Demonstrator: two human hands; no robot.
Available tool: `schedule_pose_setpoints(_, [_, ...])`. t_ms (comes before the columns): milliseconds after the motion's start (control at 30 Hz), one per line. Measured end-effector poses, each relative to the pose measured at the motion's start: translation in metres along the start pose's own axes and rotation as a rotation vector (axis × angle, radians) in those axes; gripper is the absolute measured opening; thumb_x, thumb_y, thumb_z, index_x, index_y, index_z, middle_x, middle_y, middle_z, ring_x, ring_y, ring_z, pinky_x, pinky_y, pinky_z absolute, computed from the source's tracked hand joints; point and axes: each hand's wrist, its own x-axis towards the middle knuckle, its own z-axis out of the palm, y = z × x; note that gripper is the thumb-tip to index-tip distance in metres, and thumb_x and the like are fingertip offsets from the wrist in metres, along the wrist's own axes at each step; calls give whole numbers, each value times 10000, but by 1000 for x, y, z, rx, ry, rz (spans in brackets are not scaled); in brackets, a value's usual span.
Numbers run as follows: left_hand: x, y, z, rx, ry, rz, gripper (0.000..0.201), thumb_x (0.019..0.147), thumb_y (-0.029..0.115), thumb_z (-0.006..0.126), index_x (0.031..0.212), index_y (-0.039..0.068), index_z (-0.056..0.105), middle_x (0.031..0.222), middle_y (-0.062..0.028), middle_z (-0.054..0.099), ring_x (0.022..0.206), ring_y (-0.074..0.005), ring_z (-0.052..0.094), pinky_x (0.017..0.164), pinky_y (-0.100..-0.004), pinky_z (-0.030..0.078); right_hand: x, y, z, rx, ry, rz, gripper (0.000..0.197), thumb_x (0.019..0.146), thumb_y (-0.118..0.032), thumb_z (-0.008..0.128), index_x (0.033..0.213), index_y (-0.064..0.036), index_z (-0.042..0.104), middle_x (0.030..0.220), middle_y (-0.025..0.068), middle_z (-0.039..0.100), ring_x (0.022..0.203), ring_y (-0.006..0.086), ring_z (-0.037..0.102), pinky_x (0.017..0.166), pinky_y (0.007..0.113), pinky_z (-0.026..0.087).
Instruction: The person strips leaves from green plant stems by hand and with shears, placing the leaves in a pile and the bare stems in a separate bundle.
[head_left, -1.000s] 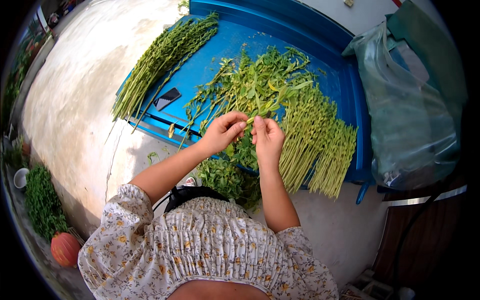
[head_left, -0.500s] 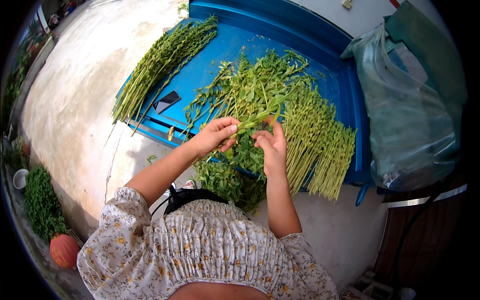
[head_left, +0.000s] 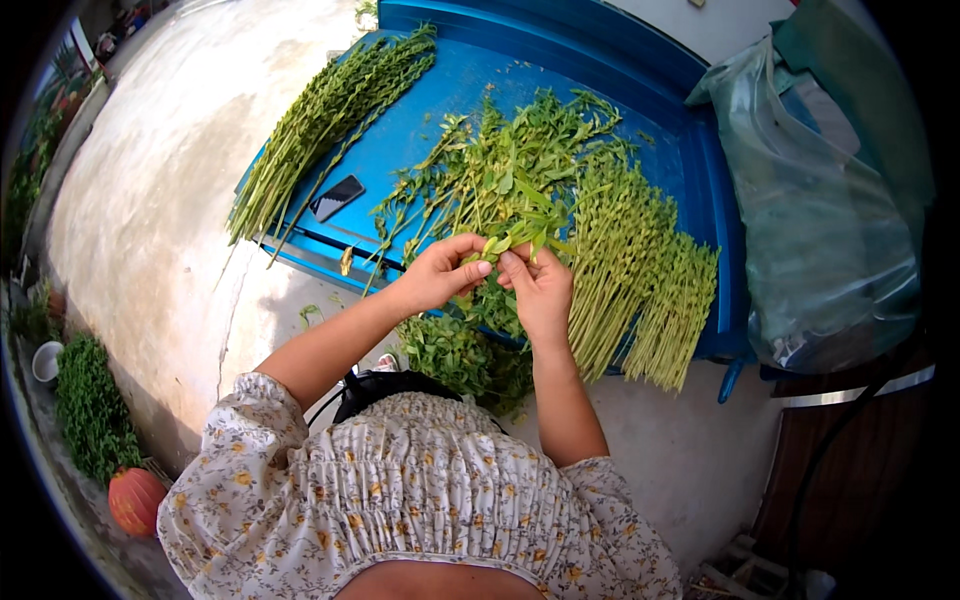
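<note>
Both hands meet over the near edge of a blue truck bed [head_left: 470,75]. A leafy green plant stalk [head_left: 538,222] is pinched between the thumb and fingers of my left hand [head_left: 445,272]. My right hand [head_left: 541,296] is closed on the same stalk among its leaves, thumb against the fingers, close beside the left thumb. Just beyond lies a loose heap of leafy stalks [head_left: 500,160]. To its right, stripped podded stalks [head_left: 620,260] lie in neat rows, cut ends toward me. Below my hands is a pile of green leaves [head_left: 455,355], partly hidden by my hands.
Another bundle of podded stalks [head_left: 335,125] lies on the bed's left side, near a black phone [head_left: 337,198]. A green plastic sheet [head_left: 830,240] hangs at the right. On the ground at far left are a potted shrub [head_left: 93,405], a white bowl [head_left: 46,361] and a red lantern [head_left: 136,501].
My right hand has come in to the left and closed on the stalk beside my left hand. The stalk's leafy end now points more upright. The view has shifted slightly.
</note>
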Motion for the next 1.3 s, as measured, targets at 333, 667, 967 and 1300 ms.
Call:
schedule_pose_setpoints(333, [3, 2, 0, 20, 150, 67, 252, 882, 204, 513, 1083, 52, 510, 729, 35, 484, 632, -56, 427, 570, -201, 371, -12, -1, 8, -229, 74, -266, 202, 786, -120, 633, 911, 14, 550, 904, 59, 566, 511, 86, 527, 469, 207, 414])
schedule_pose_setpoints(667, [1, -4, 4, 297, 86, 133, 227, 917, 210, 435, 994, 13, 519, 789, -12, 511, 738, -73, 452, 670, -232, 405, 2, -21, 14, -551, 211, -574, 102, 719, -38, 653, 759, -24, 560, 744, 69, 558, 533, 190, 571, 457, 295, 437])
schedule_pose_setpoints(967, [0, 1, 2, 345, 111, 54, 232, 889, 88, 452, 1107, 21, 496, 831, -11, 510, 783, -68, 448, 693, -223, 397, -18, -10, 11, -519, -121, -696, 188, 645, 5, 681, 791, -36, 570, 750, 73, 555, 536, 215, 563, 451, 298, 434])
schedule_pose_setpoints(1300, [-2, 7, 8, 229, 64, 46, 232, 867, 80, 466, 1091, 18, 476, 912, -9, 480, 861, -76, 429, 770, -237, 375, -6, -11, 17, -750, 229, -641, 116, 726, -59, 638, 820, -69, 572, 762, 58, 569, 579, 234, 572, 488, 311, 436])
